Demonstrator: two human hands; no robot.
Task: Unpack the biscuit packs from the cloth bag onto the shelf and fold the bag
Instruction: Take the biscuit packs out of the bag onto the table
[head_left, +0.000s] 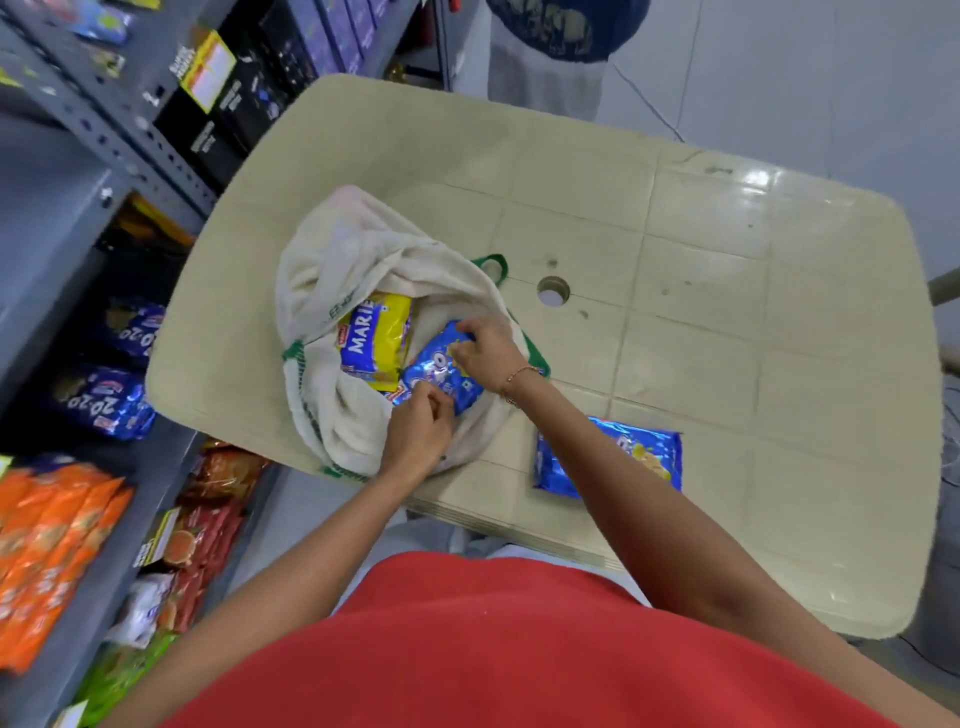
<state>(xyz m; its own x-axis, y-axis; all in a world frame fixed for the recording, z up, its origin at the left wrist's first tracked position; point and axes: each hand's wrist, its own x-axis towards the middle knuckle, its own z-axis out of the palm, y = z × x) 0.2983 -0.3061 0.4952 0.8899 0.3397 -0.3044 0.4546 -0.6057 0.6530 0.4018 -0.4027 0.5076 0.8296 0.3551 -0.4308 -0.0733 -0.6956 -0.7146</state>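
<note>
Here both hands, left (418, 431) and right (485, 351), grip the blue pack (439, 371) endwise (long axis slanting up-right) in the bag (332, 260)

light: bright, even, overhead | glare: table (753, 179) far corner | blur: shelf (78, 130) | edges: wide-angle bowed

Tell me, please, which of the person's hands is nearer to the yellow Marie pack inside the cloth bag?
The left. The left hand sits just below the yellow Marie pack, at the blue pack's lower end; the right hand grips its far end, farther away.
</note>
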